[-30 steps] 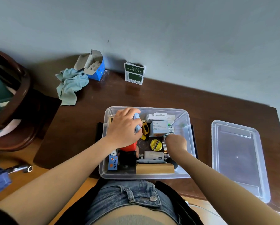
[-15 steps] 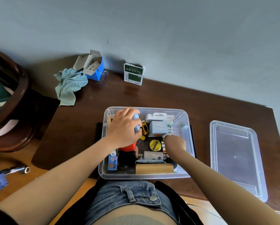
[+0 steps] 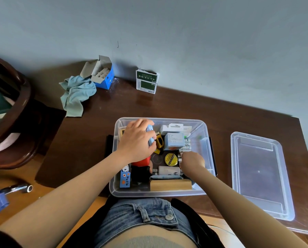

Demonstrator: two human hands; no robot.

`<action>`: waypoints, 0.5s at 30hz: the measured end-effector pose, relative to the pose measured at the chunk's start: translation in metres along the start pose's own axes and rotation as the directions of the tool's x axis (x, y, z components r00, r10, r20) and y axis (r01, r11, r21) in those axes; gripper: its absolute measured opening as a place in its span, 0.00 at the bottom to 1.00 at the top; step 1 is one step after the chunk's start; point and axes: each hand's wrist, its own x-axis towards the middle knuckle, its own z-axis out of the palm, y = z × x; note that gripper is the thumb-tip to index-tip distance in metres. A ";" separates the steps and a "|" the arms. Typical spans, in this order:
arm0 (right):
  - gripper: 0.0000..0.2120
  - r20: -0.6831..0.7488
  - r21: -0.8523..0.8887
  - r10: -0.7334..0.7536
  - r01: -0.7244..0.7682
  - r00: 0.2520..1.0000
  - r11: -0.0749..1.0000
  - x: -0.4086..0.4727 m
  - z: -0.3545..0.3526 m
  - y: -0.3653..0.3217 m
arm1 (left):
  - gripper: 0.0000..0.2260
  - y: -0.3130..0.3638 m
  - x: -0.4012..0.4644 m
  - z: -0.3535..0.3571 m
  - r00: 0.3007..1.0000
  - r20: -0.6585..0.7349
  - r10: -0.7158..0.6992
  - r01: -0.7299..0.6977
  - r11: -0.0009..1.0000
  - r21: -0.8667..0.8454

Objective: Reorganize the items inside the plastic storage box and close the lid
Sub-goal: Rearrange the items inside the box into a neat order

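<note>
At the far left of the frame, a dark wooden chair (image 3: 15, 111) is standing, and a blue-green cloth (image 3: 76, 93) is lying on the brown table (image 3: 113, 111) near the upper left. Moving right, the clear plastic storage box (image 3: 160, 193) is sitting in the middle, just in front of the person, with its long side running left to right. The left hand (image 3: 137, 140) is reaching into the back left part of the box. It is curling its fingers around a light blue thing (image 3: 150, 135), beside a small yellow item (image 3: 160, 140). The right hand (image 3: 192, 161) is dipping into the middle right part, next to a round yellow tin (image 3: 171, 159). It is closed in a loose fist, and I cannot tell if it is holding anything. Farther right, the clear lid (image 3: 260, 174) is lying flat on the table, apart from the box, its long side pointing away from the person. The right hand is nearer to the lid, so it is probably the one to fetch it once the sorting is done.
</note>
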 end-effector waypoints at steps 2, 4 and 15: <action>0.06 0.058 -0.037 -0.060 0.062 0.997 0.997 -0.005 -0.005 -0.003 | 0.08 0.000 0.000 0.000 1.000 0.005 -0.004 0.004 1.000 0.002; 0.08 0.064 0.004 -0.175 0.175 0.982 0.984 -0.009 -0.009 -0.013 | 0.09 0.000 0.000 0.000 1.000 0.002 -0.009 0.009 1.000 0.000; 0.09 0.123 -0.039 -0.426 0.433 0.896 0.900 0.003 -0.013 -0.078 | 0.09 0.000 0.000 0.000 1.000 -0.007 -0.016 0.016 1.000 -0.011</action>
